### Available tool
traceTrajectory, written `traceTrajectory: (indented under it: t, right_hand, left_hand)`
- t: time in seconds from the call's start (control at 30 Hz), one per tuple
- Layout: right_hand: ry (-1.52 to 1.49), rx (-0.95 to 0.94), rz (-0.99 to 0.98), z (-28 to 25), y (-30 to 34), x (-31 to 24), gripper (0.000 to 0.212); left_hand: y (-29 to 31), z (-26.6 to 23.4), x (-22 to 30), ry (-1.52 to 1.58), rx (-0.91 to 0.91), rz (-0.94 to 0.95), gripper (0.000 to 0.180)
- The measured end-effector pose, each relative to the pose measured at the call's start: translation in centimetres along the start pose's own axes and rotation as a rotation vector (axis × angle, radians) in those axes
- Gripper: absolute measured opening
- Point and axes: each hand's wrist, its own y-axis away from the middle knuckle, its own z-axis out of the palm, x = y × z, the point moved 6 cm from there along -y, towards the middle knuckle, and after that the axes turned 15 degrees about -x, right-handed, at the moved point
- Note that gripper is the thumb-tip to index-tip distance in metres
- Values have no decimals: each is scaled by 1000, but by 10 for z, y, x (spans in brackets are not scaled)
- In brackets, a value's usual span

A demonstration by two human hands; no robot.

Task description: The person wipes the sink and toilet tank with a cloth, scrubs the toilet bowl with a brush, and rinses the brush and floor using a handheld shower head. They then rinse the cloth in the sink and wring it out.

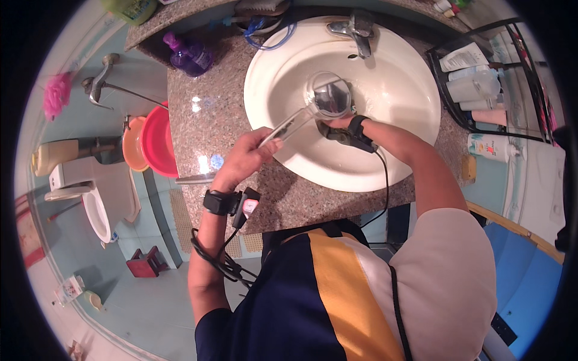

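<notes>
My left hand is closed round the long handle of a clear, round-cupped dipper. The dipper's cup is tilted over the white oval sink, and its see-through wall shows dark shapes behind it. My right hand reaches down into the basin just beside the cup, and the cup and wrist hide most of its fingers. A dark greenish thing lies in the basin beneath the right hand; I cannot make out its kind. At the sink's back rim stands a chrome faucet.
The sink is set in a speckled stone counter. Purple bottles and a blue cord lie toward its back left. A black rack with several tubes stands right. Red and orange basins are beyond the left edge. A black cable hangs from my right wrist.
</notes>
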Motion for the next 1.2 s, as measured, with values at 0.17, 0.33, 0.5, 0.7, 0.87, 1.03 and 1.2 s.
traceTrajectory:
  t: [0.17, 0.33, 0.5, 0.7, 0.87, 1.03, 1.2]
  right_hand:
    - [-496, -55, -48, -19, 12, 5, 48]
    - [-1285, -80, -53, -58, 79, -22, 48]
    - [-567, -185, 326, -96, 132, -2, 77]
    - [21, -167, 150, -8, 41, -39, 74]
    - [-82, -3, 257, 2, 24, -2, 52]
    - [-378, 355, -41, -5, 15, 12, 41]
    - [-155, 144, 175, -12, -1, 15, 35]
  left_hand:
    - [-14, 5, -16, -18, -27, -74, 30]
    - [-11, 0, -16, 73, -20, -58, 32]
    - [-11, -5, -13, 85, -31, -12, 32]
    - [-20, -6, -23, 27, -28, -97, 33]
    - [-27, -1, -33, 121, -16, -106, 32]
    - [-37, -6, -33, 145, -57, -130, 26]
    - [-46, -20, 0, -405, 117, 42, 33]
